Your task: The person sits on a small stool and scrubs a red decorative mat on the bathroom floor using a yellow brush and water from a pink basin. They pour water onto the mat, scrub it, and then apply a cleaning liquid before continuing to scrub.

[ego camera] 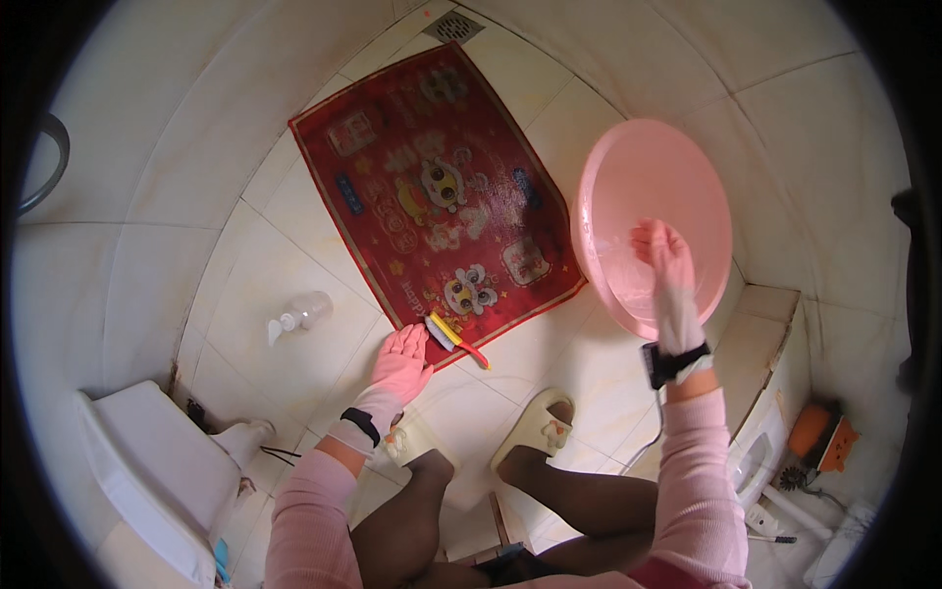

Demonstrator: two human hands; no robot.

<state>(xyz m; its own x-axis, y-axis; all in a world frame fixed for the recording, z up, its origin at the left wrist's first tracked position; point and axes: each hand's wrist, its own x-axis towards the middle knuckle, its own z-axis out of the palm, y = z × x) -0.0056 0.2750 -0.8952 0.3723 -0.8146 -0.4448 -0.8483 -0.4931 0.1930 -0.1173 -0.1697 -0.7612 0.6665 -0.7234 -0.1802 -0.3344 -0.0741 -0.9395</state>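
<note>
My left hand (402,356), in a pink rubber glove, rests at the near left corner of a red patterned mat (482,221) on the tiled floor. Just right of its fingers, a scrub brush (449,335) with a yellow and red handle and pale bristles lies on the mat's near edge. My right hand (661,247), also gloved, is over the inside of a tilted pink plastic basin (600,199), its fingers partly curled with nothing seen in them. The basin stands against the mat's right edge. The mat has a wet sheen on its right part.
A clear pump bottle (307,311) lies on its side left of the mat. A floor drain (454,28) is beyond the mat's far corner. A white ceramic fixture (147,456) stands at the lower left, a tiled ledge (758,331) at the right. My slippered feet are near the mat.
</note>
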